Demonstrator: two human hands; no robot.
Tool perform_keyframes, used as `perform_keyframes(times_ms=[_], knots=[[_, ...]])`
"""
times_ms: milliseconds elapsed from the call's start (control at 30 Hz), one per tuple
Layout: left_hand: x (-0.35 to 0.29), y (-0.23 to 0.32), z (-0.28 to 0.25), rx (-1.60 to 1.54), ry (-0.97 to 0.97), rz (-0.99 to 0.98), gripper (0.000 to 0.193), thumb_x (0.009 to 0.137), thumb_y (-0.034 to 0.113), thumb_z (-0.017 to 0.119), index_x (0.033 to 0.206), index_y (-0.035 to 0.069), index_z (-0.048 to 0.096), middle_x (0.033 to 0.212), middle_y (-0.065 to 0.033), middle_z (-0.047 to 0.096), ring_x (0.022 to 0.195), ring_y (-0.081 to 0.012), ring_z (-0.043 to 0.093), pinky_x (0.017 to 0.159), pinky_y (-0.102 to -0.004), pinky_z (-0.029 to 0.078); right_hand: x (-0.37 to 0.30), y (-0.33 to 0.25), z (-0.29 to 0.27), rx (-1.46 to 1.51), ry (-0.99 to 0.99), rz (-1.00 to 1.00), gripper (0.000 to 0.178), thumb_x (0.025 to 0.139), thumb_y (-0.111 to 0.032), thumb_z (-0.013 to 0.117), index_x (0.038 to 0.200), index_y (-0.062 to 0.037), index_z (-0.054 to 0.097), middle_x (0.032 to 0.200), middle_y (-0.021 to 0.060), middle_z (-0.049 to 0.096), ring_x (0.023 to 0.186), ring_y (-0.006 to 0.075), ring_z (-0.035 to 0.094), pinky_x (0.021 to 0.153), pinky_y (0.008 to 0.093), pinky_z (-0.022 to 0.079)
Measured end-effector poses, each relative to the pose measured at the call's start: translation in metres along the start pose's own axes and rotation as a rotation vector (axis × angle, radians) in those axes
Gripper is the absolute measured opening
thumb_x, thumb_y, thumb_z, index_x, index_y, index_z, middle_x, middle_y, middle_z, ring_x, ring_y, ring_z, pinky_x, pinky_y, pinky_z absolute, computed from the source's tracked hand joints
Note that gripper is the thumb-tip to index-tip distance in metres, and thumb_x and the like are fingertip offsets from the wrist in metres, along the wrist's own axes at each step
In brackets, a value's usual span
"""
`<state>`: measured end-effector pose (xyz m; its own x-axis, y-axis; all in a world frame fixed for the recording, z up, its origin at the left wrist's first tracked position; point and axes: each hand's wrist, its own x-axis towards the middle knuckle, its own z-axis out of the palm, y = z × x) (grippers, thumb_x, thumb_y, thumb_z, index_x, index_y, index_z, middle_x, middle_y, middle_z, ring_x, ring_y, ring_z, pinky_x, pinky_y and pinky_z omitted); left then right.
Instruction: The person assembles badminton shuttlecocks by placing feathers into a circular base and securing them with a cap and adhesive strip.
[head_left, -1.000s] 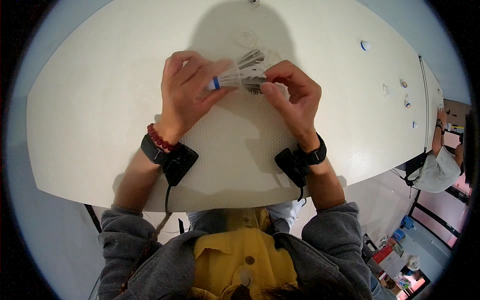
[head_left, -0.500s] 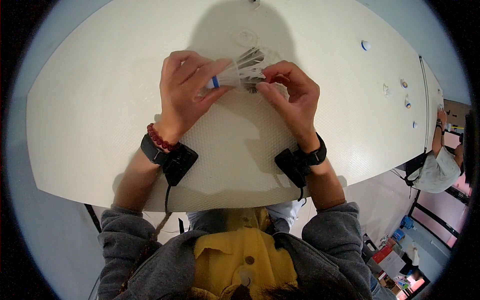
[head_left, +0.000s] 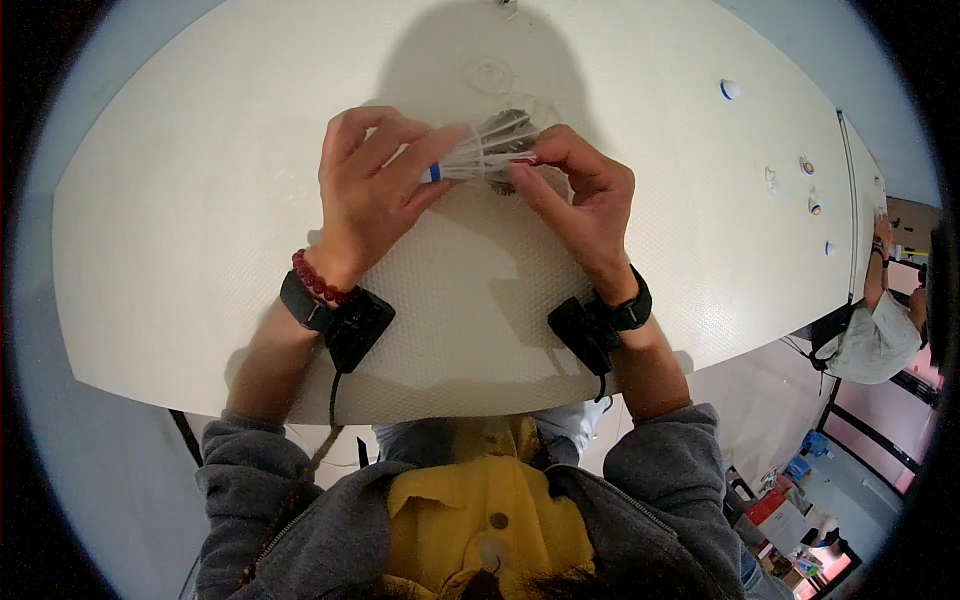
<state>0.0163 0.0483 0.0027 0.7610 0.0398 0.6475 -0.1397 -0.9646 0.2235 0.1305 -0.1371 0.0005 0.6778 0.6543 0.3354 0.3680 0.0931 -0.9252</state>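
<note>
Shuttlecock (head_left: 487,157) half hidden between both hands

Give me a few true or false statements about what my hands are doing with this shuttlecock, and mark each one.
1. Both hands hold the shuttlecock above the white table. True.
2. The left hand grips the end with the blue band. True.
3. The right hand lies flat on the table. False: its fingers pinch the feather end.
4. A red bead bracelet sits on the right wrist. False: it is on the left wrist.
5. Both wrists carry a black strap. True.
</note>
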Motion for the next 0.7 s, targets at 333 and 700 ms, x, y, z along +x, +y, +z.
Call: perform_keyframes(times_ms=[333,700], knots=[[-0.001,0.000,-0.002,0.014,-0.031,0.026,0.056,0.053,0.019,0.079,0.108,0.021,0.068,0.091,0.0038,0.060,0.091,-0.0191,0.052,0.082,-0.0332,0.044,0.000,-0.001,0.002,0.039,-0.034,0.071,0.014,0.079,-0.013,0.071,0.080,-0.0014,0.063,0.075,0.0042,0.064,0.072,0.0083,0.058,0.067,0.0242,0.046],[0.000,0.000,-0.003,0.008,-0.027,0.016,0.055,0.055,0.017,0.077,0.110,0.022,0.068,0.092,0.0038,0.061,0.093,-0.0200,0.052,0.084,-0.0334,0.046,0.001,-0.010,-0.005,0.222,0.041,0.173,0.012,0.080,-0.010,0.068,0.080,0.0006,0.062,0.073,0.0029,0.062,0.069,0.0082,0.056,0.064,0.0235,0.046]])
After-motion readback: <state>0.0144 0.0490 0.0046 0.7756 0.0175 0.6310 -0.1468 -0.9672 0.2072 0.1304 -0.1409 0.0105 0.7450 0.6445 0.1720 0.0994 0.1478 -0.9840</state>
